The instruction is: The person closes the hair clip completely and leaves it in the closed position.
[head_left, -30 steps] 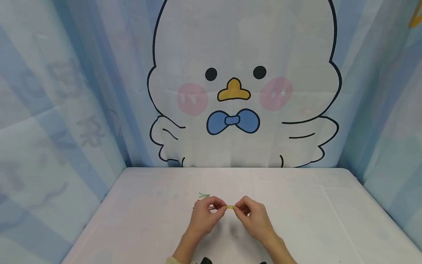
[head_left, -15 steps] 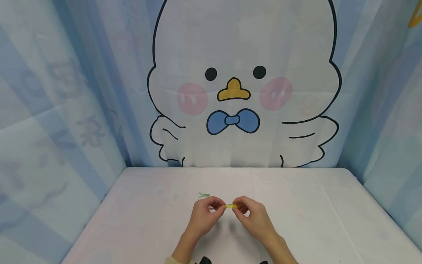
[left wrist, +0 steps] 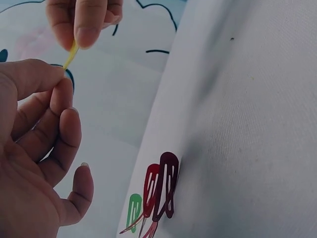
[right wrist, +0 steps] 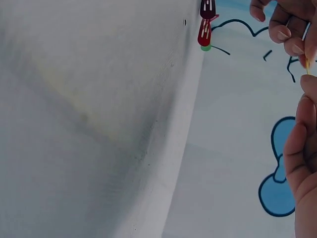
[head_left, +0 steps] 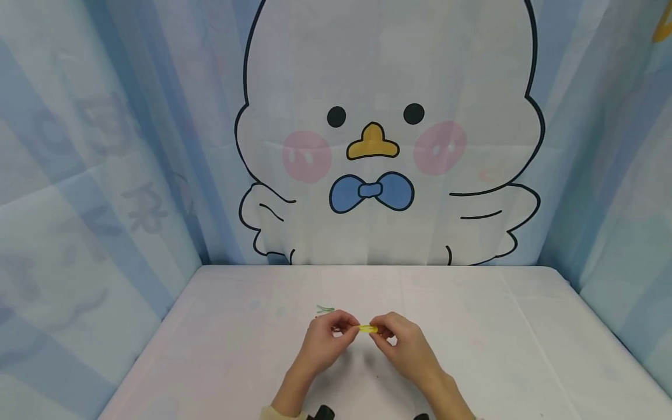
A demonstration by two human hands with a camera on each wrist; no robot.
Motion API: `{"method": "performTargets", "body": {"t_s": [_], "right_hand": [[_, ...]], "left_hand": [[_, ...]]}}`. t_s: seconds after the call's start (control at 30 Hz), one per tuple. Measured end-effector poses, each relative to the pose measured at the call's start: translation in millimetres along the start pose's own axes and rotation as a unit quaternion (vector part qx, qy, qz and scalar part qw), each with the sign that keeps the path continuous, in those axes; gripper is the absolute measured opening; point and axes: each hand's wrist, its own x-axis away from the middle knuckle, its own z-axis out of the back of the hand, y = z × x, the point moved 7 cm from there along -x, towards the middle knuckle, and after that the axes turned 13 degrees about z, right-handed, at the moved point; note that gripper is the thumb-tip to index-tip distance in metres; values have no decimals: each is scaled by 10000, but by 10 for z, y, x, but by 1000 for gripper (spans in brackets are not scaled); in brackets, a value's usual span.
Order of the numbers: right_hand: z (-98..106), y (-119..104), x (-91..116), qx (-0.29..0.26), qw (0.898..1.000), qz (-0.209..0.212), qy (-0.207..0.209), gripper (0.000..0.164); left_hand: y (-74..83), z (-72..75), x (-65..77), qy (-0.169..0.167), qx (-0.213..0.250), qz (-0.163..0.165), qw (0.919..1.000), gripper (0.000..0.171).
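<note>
A yellow snap hair clip (head_left: 367, 329) is held level above the table between both hands. My left hand (head_left: 328, 341) pinches its left end between thumb and forefinger. The thumb and forefinger of my right hand (head_left: 401, 344) pinch the other end. In the left wrist view the yellow clip (left wrist: 72, 55) shows edge-on as a thin strip between the fingertips. Below the left hand lie a dark maroon hair clip (left wrist: 166, 186), a red hair clip (left wrist: 150, 186) and a green hair clip (left wrist: 133, 210). In the head view the left hand hides most of the maroon and red ones.
The white-covered table (head_left: 499, 344) reaches back to a curtain (head_left: 373, 233) with a cartoon bird on it. More printed curtain (head_left: 79, 233) hangs along the left side. The green clip (head_left: 325, 309) lies just beyond the left hand.
My right fingers have shifted along the yellow clip, and more of it shows between the hands, with its strips now parted by a visible gap. My left hand has hardly moved.
</note>
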Motion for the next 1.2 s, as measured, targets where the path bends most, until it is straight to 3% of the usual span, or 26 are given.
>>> {"method": "performTargets", "body": {"t_s": [0.3,0.47,0.87,1.2], "right_hand": [[23,42,-37,30,9997,-222,-38,27],[32,73,-56,55,9994,-330,-67,32],[99,228,-51,324,9969,-692,-188,35],[237,345,-17,483,9975,-526,11,36]], "left_hand": [[-70,86,-31,-118,89,-4,9999,6],[-89,167,-47,-44,-94,-79,9999,6],[-275,390,-75,-80,-491,79,9987,8],[-419,439,-66,-416,-887,311,9947,11]]}}
